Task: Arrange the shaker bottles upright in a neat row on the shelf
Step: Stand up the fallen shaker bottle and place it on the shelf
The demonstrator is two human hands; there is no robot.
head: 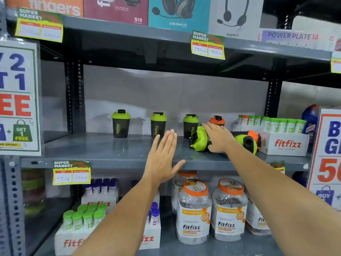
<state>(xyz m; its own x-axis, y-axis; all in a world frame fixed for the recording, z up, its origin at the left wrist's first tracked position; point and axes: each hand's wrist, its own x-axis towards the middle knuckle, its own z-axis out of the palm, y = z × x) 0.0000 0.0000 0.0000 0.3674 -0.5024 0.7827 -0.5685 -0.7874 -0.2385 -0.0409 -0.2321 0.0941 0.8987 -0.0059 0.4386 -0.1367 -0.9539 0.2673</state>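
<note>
On the grey middle shelf (114,150) three black shaker bottles with green lids stand upright in a row: one at the left (120,123), one in the middle (158,125) and one further right (190,126). An orange-lidded bottle (217,120) stands behind my right hand. A green-lidded bottle (200,139) lies on its side, and my right hand (218,137) rests over its body, fingers wrapped on it. Another green-lidded bottle (247,143) lies tipped to the right, with an orange-lidded one (255,136) behind it. My left hand (163,157) hovers flat and open before the shelf edge.
A white Fitfizz carton (287,145) with green-capped tubes stands at the shelf's right end. Boxes of headsets sit on the shelf above. Large jars (193,211) and tube packs fill the shelf below. Posters flank both sides.
</note>
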